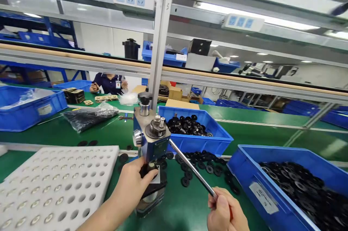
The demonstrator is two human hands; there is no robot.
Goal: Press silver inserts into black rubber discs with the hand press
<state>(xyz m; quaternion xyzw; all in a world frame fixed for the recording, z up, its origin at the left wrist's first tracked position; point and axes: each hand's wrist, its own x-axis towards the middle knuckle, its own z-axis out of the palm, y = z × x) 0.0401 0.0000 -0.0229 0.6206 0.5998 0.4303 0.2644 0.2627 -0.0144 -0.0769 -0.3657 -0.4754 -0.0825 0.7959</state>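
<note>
A small blue hand press [151,137] stands on the green bench in front of me. My left hand [133,184] reaches under its head, fingers pinched on a small black round part [151,168] sitting on the press base. My right hand [227,212] is closed around the end of the press's metal lever [190,167], which slants down to the right. Loose black round parts [201,162] lie scattered on the bench just behind the press.
A white foam tray [54,184] with rows of holes lies at the left. Blue bins of black parts stand behind [217,140] and at the right [241,167]. A conveyor runs beyond, with a black bag [89,115], another blue bin [16,115] and a seated person [108,83].
</note>
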